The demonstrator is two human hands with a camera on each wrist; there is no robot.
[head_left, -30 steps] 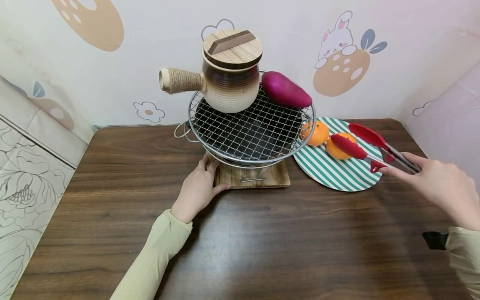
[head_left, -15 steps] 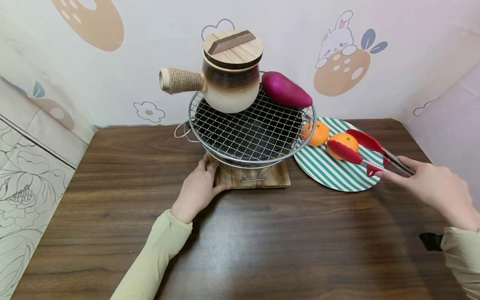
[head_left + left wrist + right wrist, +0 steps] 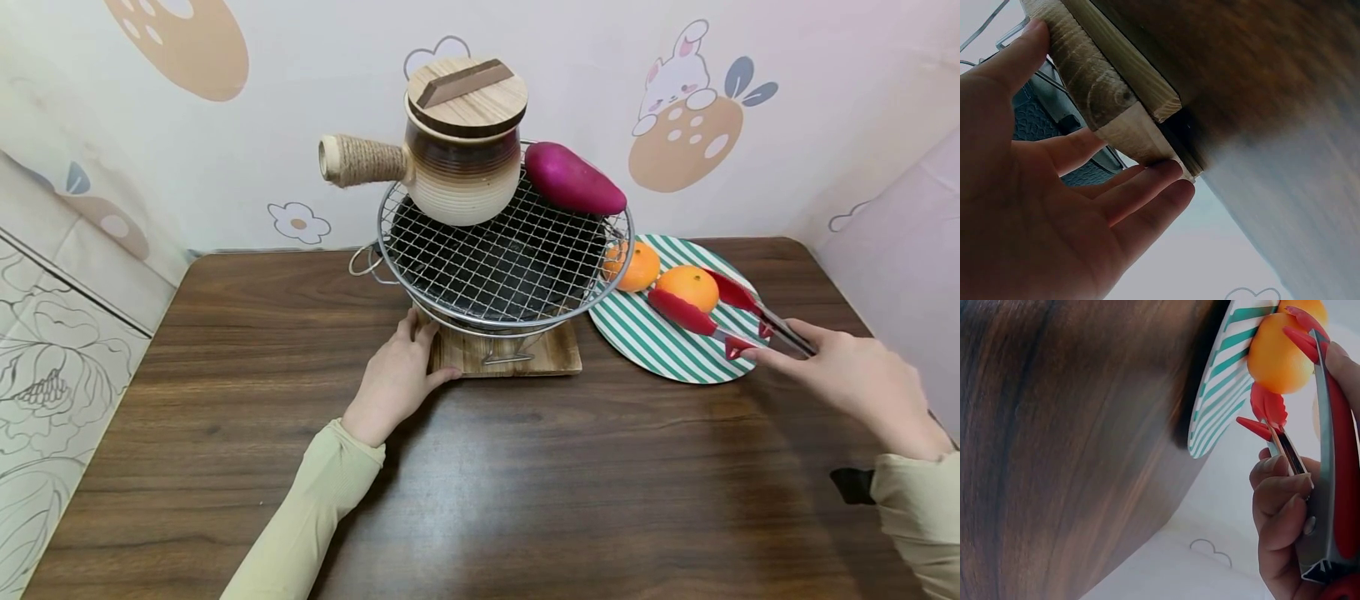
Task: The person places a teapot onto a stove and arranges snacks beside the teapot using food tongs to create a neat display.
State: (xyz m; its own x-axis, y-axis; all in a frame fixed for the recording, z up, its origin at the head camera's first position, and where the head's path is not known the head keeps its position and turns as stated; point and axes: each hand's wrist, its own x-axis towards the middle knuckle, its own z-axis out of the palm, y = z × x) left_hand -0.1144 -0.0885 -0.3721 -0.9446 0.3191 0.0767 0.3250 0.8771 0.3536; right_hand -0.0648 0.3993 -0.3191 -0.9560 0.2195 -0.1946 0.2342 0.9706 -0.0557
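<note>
My right hand (image 3: pixel 855 375) holds red-tipped metal tongs (image 3: pixel 682 312), their arms spread apart. The tong heads stand on either side of an orange mandarin (image 3: pixel 687 289); in the right wrist view the fingers (image 3: pixel 1282 512) wrap one tong arm. A second mandarin (image 3: pixel 637 267) lies beside it, on a green-and-white striped round plate (image 3: pixel 645 337). My left hand (image 3: pixel 392 379) rests against the corner of a wooden board (image 3: pixel 558 350) under the grill, its fairly straight fingers (image 3: pixel 1147 194) touching the edge in the left wrist view.
On the round wire grill (image 3: pixel 510 267) stand a lidded clay pot (image 3: pixel 465 179) with a rope-wound handle and a purple eggplant-shaped item (image 3: pixel 572 179). The grill rim overhangs the plate's left side. A brown wooden table (image 3: pixel 525 483) lies below, with a patterned wall (image 3: pixel 247 167) behind.
My right hand has moved left with the tongs, bringing their spread heads from above the right mandarin down to either side of it. My left hand has stayed at the board.
</note>
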